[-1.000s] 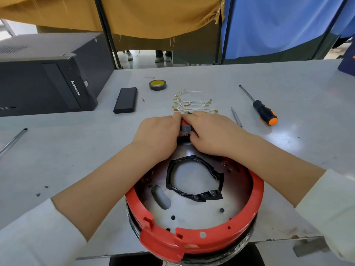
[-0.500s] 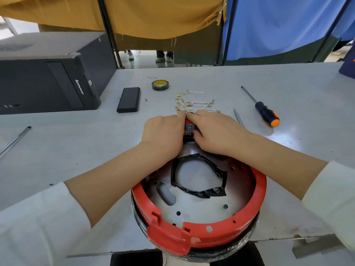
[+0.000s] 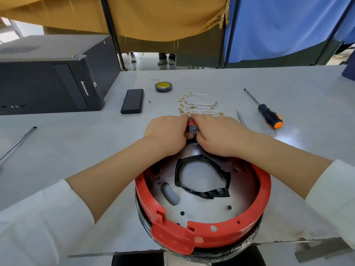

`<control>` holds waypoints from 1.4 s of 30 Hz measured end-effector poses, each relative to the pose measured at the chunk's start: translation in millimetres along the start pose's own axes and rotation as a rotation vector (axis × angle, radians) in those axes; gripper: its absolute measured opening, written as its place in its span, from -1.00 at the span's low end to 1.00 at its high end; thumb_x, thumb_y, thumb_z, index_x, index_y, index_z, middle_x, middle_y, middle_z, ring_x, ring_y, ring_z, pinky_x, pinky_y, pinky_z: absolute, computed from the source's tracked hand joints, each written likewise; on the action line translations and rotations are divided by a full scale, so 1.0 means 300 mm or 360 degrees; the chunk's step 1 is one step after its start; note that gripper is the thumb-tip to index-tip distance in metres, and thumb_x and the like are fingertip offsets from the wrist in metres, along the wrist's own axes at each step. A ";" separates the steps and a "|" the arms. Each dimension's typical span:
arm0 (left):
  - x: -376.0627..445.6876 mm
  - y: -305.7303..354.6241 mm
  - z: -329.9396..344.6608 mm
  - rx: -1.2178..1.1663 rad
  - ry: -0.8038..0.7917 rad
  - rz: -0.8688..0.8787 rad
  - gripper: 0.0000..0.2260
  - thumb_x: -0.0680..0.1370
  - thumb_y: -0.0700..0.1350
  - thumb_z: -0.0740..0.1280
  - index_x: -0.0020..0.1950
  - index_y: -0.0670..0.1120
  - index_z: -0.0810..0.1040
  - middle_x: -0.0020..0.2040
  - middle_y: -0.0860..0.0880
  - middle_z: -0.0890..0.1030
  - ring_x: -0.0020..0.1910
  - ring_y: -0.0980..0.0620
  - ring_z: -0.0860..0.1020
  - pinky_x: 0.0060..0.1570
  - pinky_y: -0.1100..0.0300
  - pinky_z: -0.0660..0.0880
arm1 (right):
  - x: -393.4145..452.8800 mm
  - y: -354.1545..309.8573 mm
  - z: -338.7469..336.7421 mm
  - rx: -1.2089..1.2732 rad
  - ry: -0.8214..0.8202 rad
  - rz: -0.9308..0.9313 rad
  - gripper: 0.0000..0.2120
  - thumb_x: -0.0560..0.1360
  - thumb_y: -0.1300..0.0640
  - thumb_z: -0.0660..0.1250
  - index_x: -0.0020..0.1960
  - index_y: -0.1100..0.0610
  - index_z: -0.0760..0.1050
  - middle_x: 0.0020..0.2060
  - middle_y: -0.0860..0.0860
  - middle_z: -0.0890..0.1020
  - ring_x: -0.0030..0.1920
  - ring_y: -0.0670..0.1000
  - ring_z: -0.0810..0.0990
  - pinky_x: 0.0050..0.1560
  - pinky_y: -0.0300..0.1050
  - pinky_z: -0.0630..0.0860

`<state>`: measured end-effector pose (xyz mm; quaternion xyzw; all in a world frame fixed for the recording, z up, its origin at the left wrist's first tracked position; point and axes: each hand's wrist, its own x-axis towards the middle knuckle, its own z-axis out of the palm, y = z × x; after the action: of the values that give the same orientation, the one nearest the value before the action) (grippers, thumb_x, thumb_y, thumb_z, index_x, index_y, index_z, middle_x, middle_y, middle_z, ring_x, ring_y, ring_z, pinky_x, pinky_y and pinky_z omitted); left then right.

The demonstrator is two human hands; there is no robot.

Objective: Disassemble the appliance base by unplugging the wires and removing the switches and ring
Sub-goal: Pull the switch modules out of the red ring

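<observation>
Both hands' fingers (image 3: pixel 185 118) grip the switch (image 3: pixel 192 129) on the appliance base (image 3: pixel 203 237)

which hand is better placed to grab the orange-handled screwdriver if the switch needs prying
Right. The screwdriver lies on the table beyond and to the right of the right hand. The left hand would have to cross over it. Both hands now grip the switch.

It looked like a workshop or training bench. A plain grey table (image 3: pixel 288 83) carried loose tools: a screwdriver (image 3: pixel 269 116) at right, a tape roll (image 3: pixel 163 87) and a pile of pulled wires (image 3: pixel 197 105) at the far middle, a metal rod (image 3: pixel 17 144) at left. A black computer tower (image 3: pixel 48 81) lay at far left. Yellow (image 3: pixel 163 16) and blue curtains (image 3: pixel 278 25) on frames screened the far side.
</observation>
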<state>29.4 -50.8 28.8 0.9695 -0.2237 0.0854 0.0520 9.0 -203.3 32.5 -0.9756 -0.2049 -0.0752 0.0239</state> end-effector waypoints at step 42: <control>0.044 -0.015 -0.024 -0.0577 -0.0102 -0.0008 -0.80 0.50 -0.09 0.38 0.11 -0.07 0.59 -0.02 -0.06 0.63 -0.04 -0.06 0.53 -0.08 0.13 0.42 | 0.031 0.017 0.007 -0.0070 -0.0102 0.0051 -0.66 0.58 0.09 0.11 0.33 0.14 0.26 0.20 0.09 0.46 0.07 0.17 0.52 -0.17 -0.02 0.36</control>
<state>41.9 -51.3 38.1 0.9471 -0.2346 0.0125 0.2189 19.9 -204.1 31.8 -0.9810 -0.1881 -0.0480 -0.0029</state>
